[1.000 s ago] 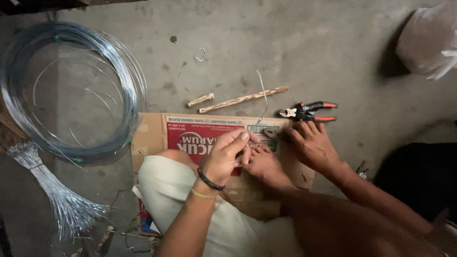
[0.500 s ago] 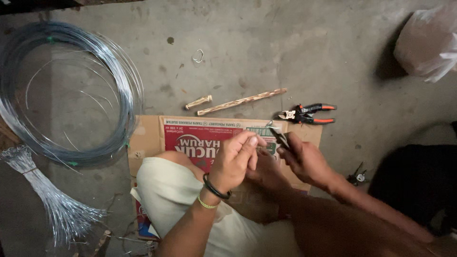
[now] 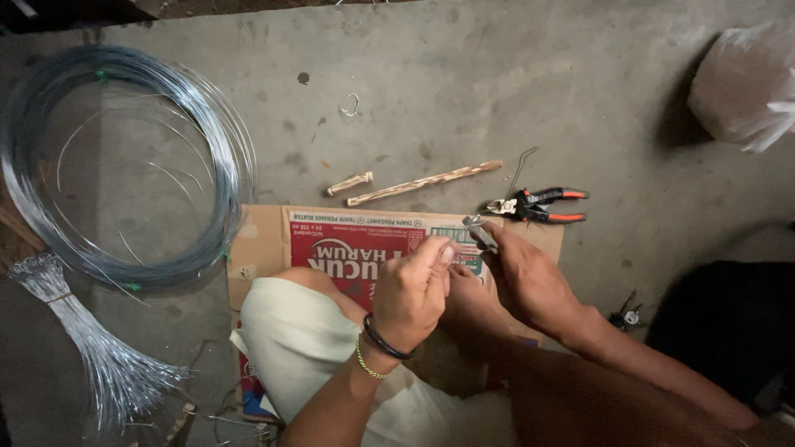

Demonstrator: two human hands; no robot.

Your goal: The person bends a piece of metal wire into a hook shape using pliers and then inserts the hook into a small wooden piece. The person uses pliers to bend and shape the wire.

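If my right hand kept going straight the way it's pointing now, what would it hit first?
The right hand points up and left with a small metal tool. Going on, it would probably cross the cardboard edge and first meet the long wooden stick, though depth is unclear.

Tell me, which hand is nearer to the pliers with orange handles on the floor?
Right. The right hand is just below the pliers; the left hand is farther off, to their lower left.
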